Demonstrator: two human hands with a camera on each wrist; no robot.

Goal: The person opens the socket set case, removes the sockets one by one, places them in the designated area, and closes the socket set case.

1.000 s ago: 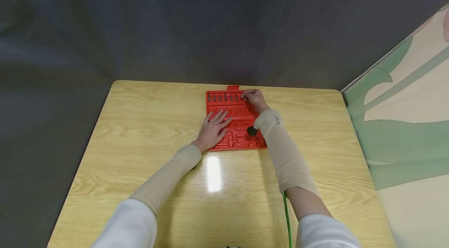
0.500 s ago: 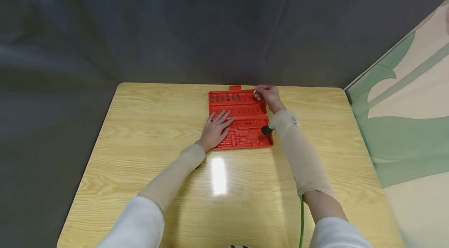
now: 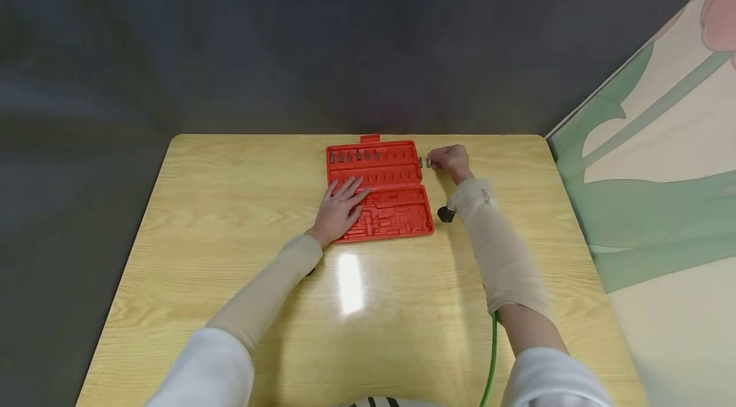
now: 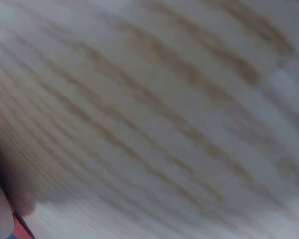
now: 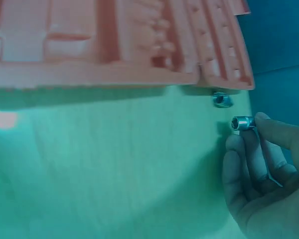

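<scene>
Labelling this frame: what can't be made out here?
- Left wrist view: motion blur; only wood grain of the table reads.
- Bits in the red case: too small in the head view to type.
- Socket in the right hand: size marking unreadable.

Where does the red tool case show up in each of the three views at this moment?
Head: the red tool case lies open at the table's far middle, the left hand flat on it.
Left wrist: only a red sliver at the bottom-left corner, probably the case; the rest is blurred wood grain.
Right wrist: the case fills the top of the picture.
Shared landmark: the case's right edge, beside which the right hand pinches a small socket.
</scene>
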